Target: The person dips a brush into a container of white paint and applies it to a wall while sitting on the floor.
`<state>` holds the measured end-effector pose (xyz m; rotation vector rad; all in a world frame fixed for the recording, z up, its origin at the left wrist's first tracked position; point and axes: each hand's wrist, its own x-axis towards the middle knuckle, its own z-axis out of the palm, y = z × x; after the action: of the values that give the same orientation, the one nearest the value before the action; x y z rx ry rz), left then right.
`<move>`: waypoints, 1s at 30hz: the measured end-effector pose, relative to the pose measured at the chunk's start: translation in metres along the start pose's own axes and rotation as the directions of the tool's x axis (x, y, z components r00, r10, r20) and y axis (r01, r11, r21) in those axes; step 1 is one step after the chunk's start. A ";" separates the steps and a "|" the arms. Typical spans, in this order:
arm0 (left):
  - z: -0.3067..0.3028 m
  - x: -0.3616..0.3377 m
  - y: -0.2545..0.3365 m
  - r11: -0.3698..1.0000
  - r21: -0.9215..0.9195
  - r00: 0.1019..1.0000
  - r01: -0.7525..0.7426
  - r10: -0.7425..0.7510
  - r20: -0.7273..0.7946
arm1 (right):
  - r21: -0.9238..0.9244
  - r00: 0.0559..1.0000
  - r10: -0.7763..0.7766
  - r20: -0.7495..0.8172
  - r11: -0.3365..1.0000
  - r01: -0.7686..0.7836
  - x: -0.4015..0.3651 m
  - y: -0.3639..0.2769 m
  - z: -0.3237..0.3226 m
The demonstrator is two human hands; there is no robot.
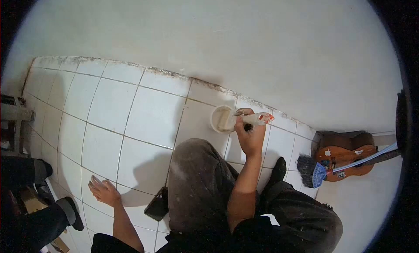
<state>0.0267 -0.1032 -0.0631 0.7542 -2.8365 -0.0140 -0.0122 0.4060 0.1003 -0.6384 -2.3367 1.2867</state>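
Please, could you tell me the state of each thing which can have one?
Tub: open, pale matter inside.
Brush: gripped, head end at the tub's mouth.
Right hand: closed around the brush.
Left hand: open.
Wall's bottom edge: stained, worn.
Guitar: partly covered by the broom.
Trousers: dusty at the knee.

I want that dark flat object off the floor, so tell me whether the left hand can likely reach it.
Probably yes: the left hand looks open and empty, with only floor tiles between it and the dark flat object, though a trouser leg borders its far side.
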 end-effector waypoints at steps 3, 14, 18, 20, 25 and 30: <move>-0.003 0.000 0.003 0.999 -0.006 0.999 0.048 -0.048 0.015 | -0.038 1.000 0.024 0.017 0.999 -0.023 0.000 -0.003 0.001; 0.004 0.000 -0.003 0.998 0.053 1.000 0.018 -0.019 0.013 | 0.021 0.999 0.028 -0.020 0.999 -0.028 0.000 0.002 -0.004; 0.004 0.001 -0.003 0.999 0.054 1.000 0.004 -0.004 0.003 | 0.065 0.999 0.030 -0.024 0.997 -0.028 0.001 0.004 -0.001; 0.003 0.000 -0.003 0.998 0.058 1.000 -0.008 0.009 -0.019 | 0.038 1.000 -0.008 -0.001 0.999 0.008 0.000 0.005 0.002; 0.004 0.000 -0.003 0.999 0.036 0.999 0.039 -0.039 0.005 | 0.072 0.998 -0.045 -0.041 0.996 0.048 0.000 0.016 -0.003; -0.004 0.000 0.004 0.998 0.057 1.000 0.000 -0.001 0.006 | 0.451 0.938 0.164 -0.307 0.892 -0.009 0.001 0.009 -0.020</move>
<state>0.0253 -0.0998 -0.0587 0.7680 -2.8538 0.0655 -0.0006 0.4245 0.1023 -0.7454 -1.6748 1.5450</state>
